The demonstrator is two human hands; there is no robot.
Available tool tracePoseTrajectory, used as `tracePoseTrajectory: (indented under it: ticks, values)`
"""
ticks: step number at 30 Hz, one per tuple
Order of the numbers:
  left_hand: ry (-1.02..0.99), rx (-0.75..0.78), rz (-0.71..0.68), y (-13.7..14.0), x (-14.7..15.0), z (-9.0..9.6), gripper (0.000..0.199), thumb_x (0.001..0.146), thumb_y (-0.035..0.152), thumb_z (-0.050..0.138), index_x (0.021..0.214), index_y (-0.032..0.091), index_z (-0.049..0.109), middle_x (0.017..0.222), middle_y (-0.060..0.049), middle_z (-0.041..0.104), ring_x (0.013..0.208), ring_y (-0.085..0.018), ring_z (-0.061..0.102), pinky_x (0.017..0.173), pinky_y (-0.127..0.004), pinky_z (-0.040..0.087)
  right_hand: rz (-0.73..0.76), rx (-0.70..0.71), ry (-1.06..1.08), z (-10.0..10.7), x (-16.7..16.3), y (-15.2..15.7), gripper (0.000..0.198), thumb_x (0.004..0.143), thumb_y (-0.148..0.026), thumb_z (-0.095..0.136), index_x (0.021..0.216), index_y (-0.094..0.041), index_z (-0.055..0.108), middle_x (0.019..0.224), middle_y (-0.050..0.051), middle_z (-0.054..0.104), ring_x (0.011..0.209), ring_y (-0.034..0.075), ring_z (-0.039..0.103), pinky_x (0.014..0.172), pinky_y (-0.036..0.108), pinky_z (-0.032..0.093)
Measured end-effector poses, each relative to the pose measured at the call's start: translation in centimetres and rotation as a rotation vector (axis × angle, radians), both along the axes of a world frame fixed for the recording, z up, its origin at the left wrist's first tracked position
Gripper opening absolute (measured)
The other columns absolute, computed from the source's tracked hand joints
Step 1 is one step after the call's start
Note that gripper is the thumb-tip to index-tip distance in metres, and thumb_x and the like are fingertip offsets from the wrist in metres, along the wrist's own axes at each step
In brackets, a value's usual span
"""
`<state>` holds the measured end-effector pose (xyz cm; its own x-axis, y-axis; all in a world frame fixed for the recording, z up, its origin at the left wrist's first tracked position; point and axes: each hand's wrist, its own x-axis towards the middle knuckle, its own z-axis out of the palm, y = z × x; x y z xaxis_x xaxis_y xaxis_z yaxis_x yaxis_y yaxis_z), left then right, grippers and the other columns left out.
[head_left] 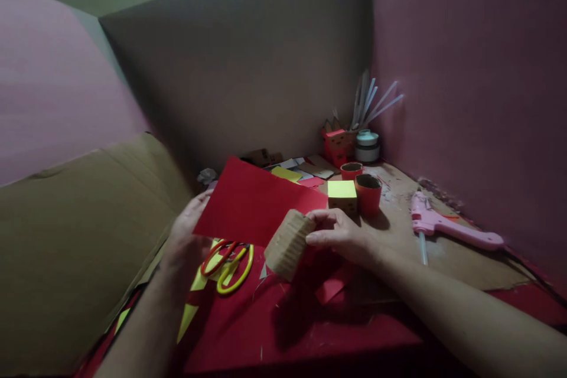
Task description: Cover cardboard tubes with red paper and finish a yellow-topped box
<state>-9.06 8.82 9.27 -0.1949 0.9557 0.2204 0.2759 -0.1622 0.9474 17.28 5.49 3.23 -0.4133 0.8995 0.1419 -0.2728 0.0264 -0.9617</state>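
My left hand (190,227) grips the left edge of a sheet of red paper (254,201), which is held up at a tilt above the table. Some of its fingers are hidden behind the sheet. Between the thumb and fingers of my right hand (334,233) is a small corrugated cardboard tube (289,245), tilted, in front of the sheet's lower right part. Below the paper lie scissors (234,266) with one red and one yellow handle loop; their blades are mostly hidden.
A pink glue gun (456,230) lies on a cardboard sheet (478,266) at right. Two red-covered cups (368,195) stand by a yellow-topped box (342,196). Behind are a lidded jar (367,146) and glue sticks (372,103). Yellow paper scraps (187,319) lie left, beside a cardboard panel (80,248).
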Motion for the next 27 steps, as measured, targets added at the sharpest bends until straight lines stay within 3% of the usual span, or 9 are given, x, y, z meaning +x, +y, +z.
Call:
tracePoseTrajectory:
  ticks: [2,4,8,10,12,15,17,23,27]
  values:
    - [-0.072,-0.032,-0.091,0.2,-1.2,1.8,0.062,0.081,0.065,0.043,0.123,0.022,0.054,0.102,-0.009,0.070,0.085,-0.026,0.067,0.072,-0.041,0.055,0.035,0.007,-0.127,0.5,0.2,-0.3,0.018,0.062,-0.029,0.079,0.074,-0.020,0.068,0.073,0.000,0.064,0.070,0.017,0.057,0.068,0.030,0.043]
    - [-0.108,-0.071,-0.162,0.1,-1.7,2.9,0.071,0.073,0.069,0.051,0.123,0.019,0.056,0.091,-0.011,0.072,0.080,-0.028,0.068,0.068,-0.041,0.055,0.067,0.008,-0.214,1.0,0.2,-0.6,0.017,0.061,-0.028,0.079,0.072,-0.020,0.068,0.073,-0.001,0.063,0.072,0.017,0.057,0.068,0.030,0.043]
    - [0.023,-0.233,-0.289,-0.7,-1.4,3.4,0.081,0.052,0.036,0.084,0.128,0.026,0.057,0.087,-0.009,0.074,0.064,-0.026,0.068,0.053,-0.033,0.052,0.172,-0.015,-0.233,1.2,0.2,-0.8,0.015,0.059,-0.024,0.077,0.068,-0.019,0.067,0.070,0.000,0.062,0.071,0.017,0.056,0.069,0.031,0.043]
    - [0.088,-0.313,-0.341,-1.0,-1.2,3.3,0.088,0.047,0.027,0.086,0.130,0.029,0.056,0.098,-0.010,0.074,0.065,-0.026,0.068,0.052,-0.033,0.053,0.171,-0.032,-0.154,0.8,0.1,-0.6,0.014,0.057,-0.022,0.077,0.068,-0.018,0.068,0.070,0.001,0.063,0.070,0.017,0.056,0.070,0.032,0.043]
    - [0.053,-0.258,-0.242,-1.1,-1.3,3.0,0.077,0.048,0.026,0.083,0.122,0.026,0.063,0.098,-0.010,0.074,0.062,-0.023,0.067,0.050,-0.030,0.053,0.105,-0.043,0.013,0.3,0.0,-0.1,0.017,0.058,-0.023,0.076,0.073,-0.018,0.070,0.073,0.002,0.066,0.073,0.019,0.058,0.073,0.033,0.044]
    - [-0.069,-0.035,0.043,-0.6,-1.5,1.7,0.046,0.054,0.025,0.074,0.100,0.021,0.071,0.091,-0.005,0.073,0.056,-0.014,0.061,0.046,-0.023,0.048,-0.073,-0.035,0.289,-0.5,0.0,1.0,0.024,0.063,-0.027,0.073,0.086,-0.019,0.071,0.086,0.005,0.070,0.086,0.023,0.062,0.082,0.037,0.044]
    - [-0.127,0.045,0.131,-0.2,-1.4,0.2,0.041,0.057,0.022,0.069,0.098,0.021,0.068,0.089,-0.001,0.071,0.058,-0.012,0.060,0.048,-0.020,0.047,-0.158,-0.064,0.363,-0.8,0.1,1.5,0.026,0.065,-0.030,0.073,0.089,-0.021,0.069,0.092,0.006,0.070,0.093,0.026,0.062,0.085,0.039,0.044]
    - [-0.257,-0.182,-0.043,-1.7,2.3,-5.2,0.034,0.055,0.025,0.073,0.088,0.016,0.067,0.063,0.000,0.064,0.047,-0.012,0.056,0.044,-0.024,0.046,-0.115,-0.258,0.449,-1.2,-0.4,1.2,0.028,0.065,-0.030,0.078,0.088,-0.022,0.063,0.086,0.003,0.067,0.090,0.026,0.064,0.082,0.043,0.046]
    - [-0.382,-0.330,-0.205,-3.1,4.4,-6.6,0.036,0.054,0.025,0.076,0.088,0.019,0.066,0.071,-0.004,0.070,0.062,-0.020,0.068,0.062,-0.033,0.056,-0.176,-0.289,0.440,-1.5,-0.6,1.3,0.029,0.064,-0.025,0.081,0.087,-0.021,0.064,0.087,0.002,0.066,0.083,0.020,0.062,0.078,0.035,0.045]
